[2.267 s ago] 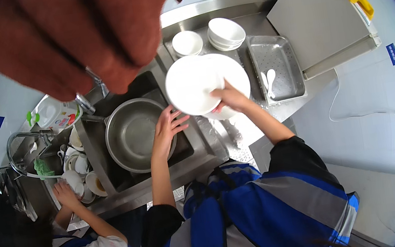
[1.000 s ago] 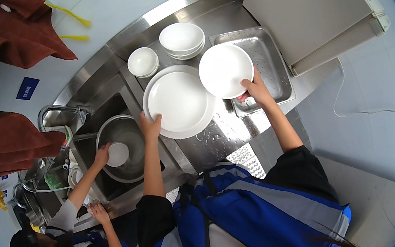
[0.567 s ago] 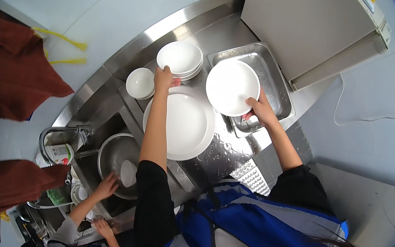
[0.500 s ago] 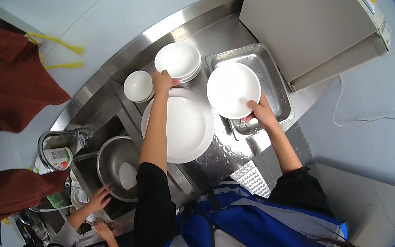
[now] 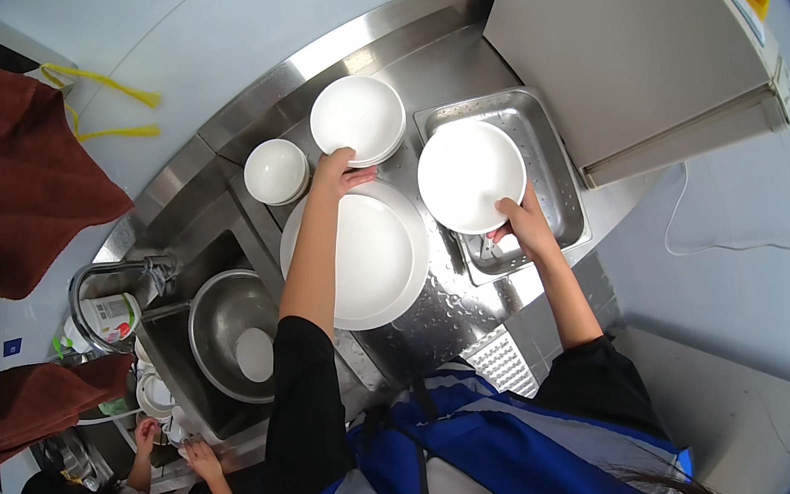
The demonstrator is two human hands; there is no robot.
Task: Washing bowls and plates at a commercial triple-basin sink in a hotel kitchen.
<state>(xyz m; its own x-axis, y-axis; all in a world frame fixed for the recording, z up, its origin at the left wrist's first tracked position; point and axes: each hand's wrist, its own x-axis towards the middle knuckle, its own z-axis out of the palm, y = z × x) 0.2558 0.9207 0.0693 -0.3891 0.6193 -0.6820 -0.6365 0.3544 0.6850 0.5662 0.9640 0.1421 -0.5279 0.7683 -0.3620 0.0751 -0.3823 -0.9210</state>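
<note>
My right hand pinches the near rim of a white bowl, thumb inside and fingers beneath. That bowl is held above a perforated metal tray. To the left, my left hand is closed on the edge of the top white bowl of a stack, its thumb at the rim and its fingers below. Whether this bowl is clear of those under it I cannot tell. Large white plates lie stacked under my left wrist. Smaller white bowls stand stacked beside the hand.
A sink at left holds a steel basin with a white bowl inside, below a faucet. A co-worker's hands are near dishes at lower left. A grey cabinet borders the tray. Brown cloth hangs at left.
The top bowl at my left hand has shifted slightly away from me, with the fingers now spread under it. My right hand's bowl barely moved. The co-worker's hand withdrew from the basin.
</note>
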